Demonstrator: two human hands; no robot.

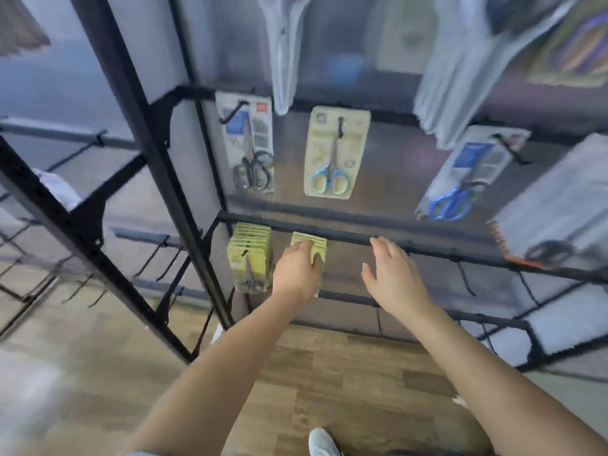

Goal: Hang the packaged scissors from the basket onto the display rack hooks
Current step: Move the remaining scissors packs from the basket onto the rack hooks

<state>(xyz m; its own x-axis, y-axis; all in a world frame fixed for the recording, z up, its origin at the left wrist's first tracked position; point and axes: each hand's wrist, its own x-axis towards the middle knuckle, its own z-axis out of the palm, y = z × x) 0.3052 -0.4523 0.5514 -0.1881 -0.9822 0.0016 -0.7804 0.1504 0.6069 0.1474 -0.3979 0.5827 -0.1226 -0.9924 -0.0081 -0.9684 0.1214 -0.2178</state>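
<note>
A full stack point(250, 255) of green scissor packs is hanging at 9 o'clock of the left hand point(297, 271), which is gripping a second green stack point(309, 242) on its hook. At 3 o'clock, the right hand point(393, 273) is hovering open, fingers straight, touching nothing.

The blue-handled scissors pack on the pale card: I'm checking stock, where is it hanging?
In the head view, the pale-card scissors pack hangs centre of the middle row, between the black-handled pack and the tilted blue pack.
</note>
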